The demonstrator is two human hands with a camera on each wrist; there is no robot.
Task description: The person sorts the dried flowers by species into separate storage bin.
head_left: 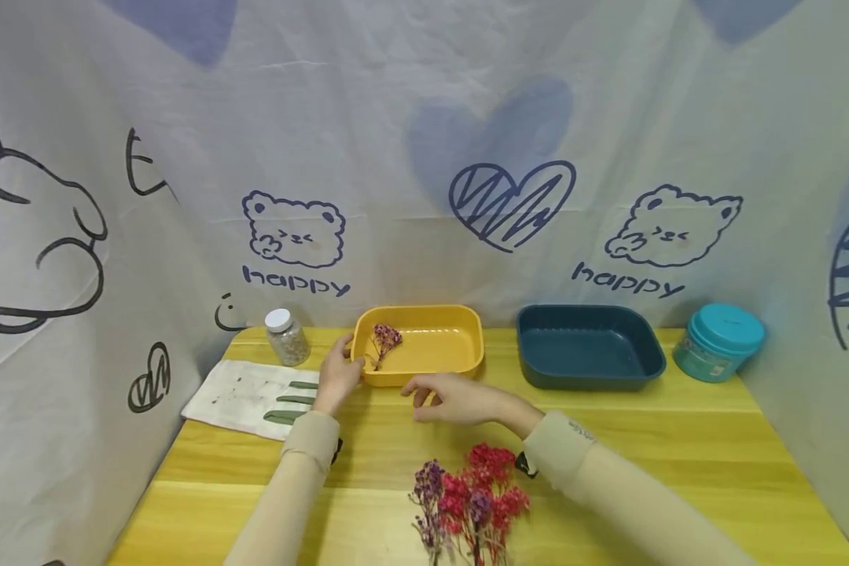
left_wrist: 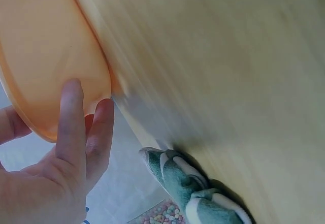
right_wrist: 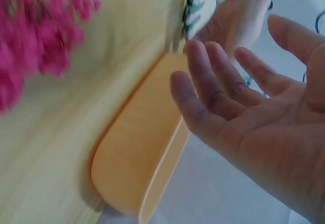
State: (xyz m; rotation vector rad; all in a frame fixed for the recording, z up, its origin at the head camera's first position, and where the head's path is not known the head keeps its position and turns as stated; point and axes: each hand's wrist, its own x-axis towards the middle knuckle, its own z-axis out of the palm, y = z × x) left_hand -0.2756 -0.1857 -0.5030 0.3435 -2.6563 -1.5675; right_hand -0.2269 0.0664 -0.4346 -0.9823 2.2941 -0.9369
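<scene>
While the left grip [head_left: 339,374] pinches the yellow oblong plastic tray [head_left: 440,344] mid-frame, the right grip [head_left: 457,399] hangs loose and empty; probably light and stiff, the tray suits rim holds.

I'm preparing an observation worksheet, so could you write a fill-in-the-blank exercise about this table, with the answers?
1. The left hand holds the yellow tray, while the right hand holds ____.
2. The small jar has a ____ lid.
3. In the head view, the dark blue tray stands to the ____ of the turquoise tub.
4. The red and purple flowers are nearer to the person's ____ hand.

Missing words: nothing; white; left; right.
</scene>
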